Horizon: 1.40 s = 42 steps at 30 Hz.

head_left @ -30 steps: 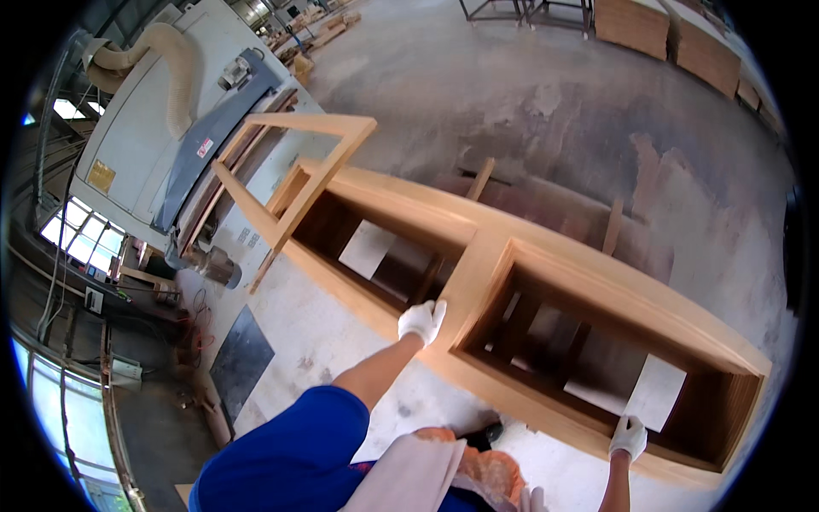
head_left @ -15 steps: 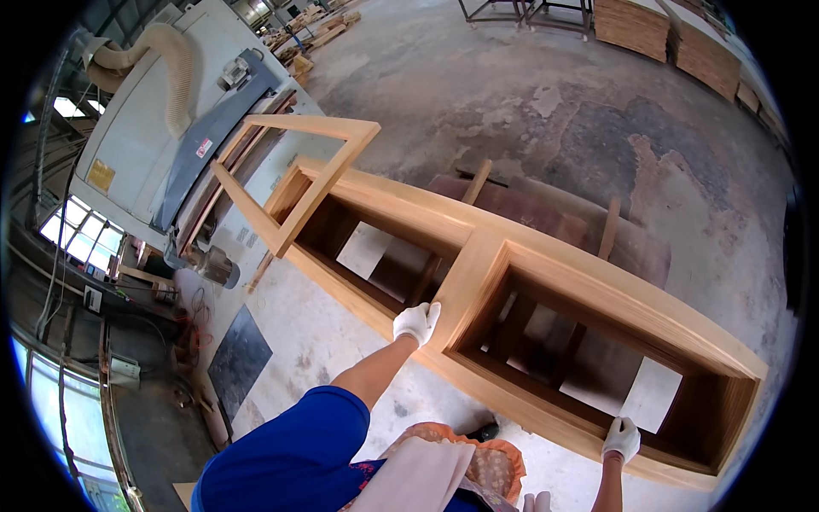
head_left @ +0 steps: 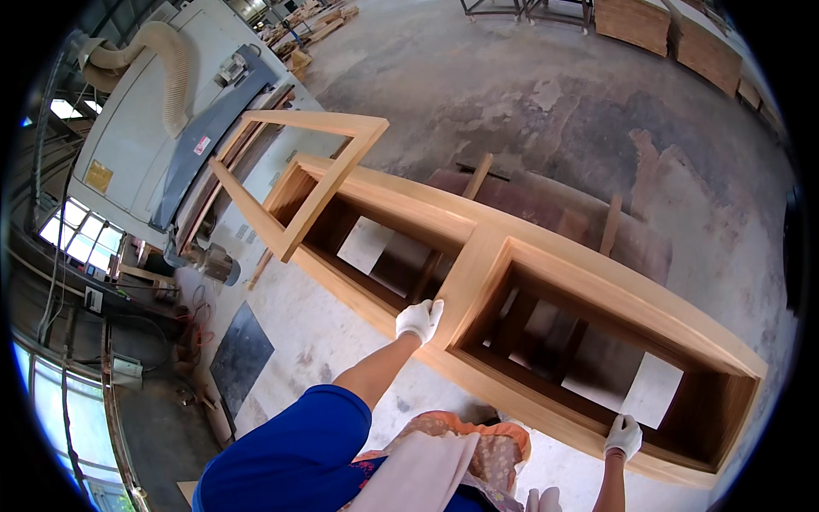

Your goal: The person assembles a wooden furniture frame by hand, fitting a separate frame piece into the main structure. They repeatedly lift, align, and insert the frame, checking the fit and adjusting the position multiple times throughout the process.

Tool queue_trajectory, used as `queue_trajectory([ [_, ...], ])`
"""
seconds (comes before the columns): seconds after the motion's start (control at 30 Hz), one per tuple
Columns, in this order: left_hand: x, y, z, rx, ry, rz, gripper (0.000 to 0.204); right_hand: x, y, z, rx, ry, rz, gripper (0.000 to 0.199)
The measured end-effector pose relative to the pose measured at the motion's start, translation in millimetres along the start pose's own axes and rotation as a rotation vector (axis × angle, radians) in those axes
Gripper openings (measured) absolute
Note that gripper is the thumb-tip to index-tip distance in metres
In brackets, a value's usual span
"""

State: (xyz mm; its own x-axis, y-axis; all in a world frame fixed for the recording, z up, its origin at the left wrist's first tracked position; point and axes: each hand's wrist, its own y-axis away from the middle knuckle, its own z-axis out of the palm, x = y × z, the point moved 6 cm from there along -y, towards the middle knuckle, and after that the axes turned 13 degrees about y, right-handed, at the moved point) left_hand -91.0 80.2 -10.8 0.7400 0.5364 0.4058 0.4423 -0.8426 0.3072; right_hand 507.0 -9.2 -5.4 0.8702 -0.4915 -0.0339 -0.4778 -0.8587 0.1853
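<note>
Before me lies a stack of pale wooden frames point(head_left: 465, 277) with two rectangular openings and a crossbar between them. My left hand point(head_left: 418, 321), in a white glove, is closed on the near rail beside that crossbar, its thumb on top. Farther right, my white-gloved right hand point(head_left: 624, 436) grips the same near rail, fingers curled over its inner edge. The undersides of both grips are hidden. A separate single wooden frame point(head_left: 324, 205) slants out of a large grey machine point(head_left: 128, 128) at the left, its near end above the stack's left end.
Wooden bearers point(head_left: 611, 224) and a dark reddish board point(head_left: 546, 209) show under and beyond the stack. A dark mat point(head_left: 241, 358) lies on the concrete floor at the left. Stacked boards point(head_left: 631, 26) and metal stands point(head_left: 554, 12) are at the back.
The single frame at the machine has shifted slightly right, farther out over the stack. Both hands keep their places on the near rail, with only a very small shift.
</note>
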Motion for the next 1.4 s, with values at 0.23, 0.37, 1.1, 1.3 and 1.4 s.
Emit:
queue_trajectory([
  [0.23,-1,-3,1,0.007,-0.018,0.006,0.062,-1,0,-1,-0.006,-0.005,0.001,0.028],
  [0.37,1,-3,1,-0.001,-0.006,0.005,0.063,0,3,-4,-0.001,0.006,-0.004,0.028],
  [1.1,-3,-2,4,-0.078,0.011,-0.054,0.055,2,0,4,0.02,-0.019,-0.023,0.03],
  [1.3,0,-3,3,-0.099,-0.001,-0.034,0.052,-1,1,2,0.039,-0.006,-0.021,0.028],
  [1.4,1,-5,5,-0.113,-0.004,-0.062,0.053,3,1,4,0.029,-0.013,-0.023,0.029],
])
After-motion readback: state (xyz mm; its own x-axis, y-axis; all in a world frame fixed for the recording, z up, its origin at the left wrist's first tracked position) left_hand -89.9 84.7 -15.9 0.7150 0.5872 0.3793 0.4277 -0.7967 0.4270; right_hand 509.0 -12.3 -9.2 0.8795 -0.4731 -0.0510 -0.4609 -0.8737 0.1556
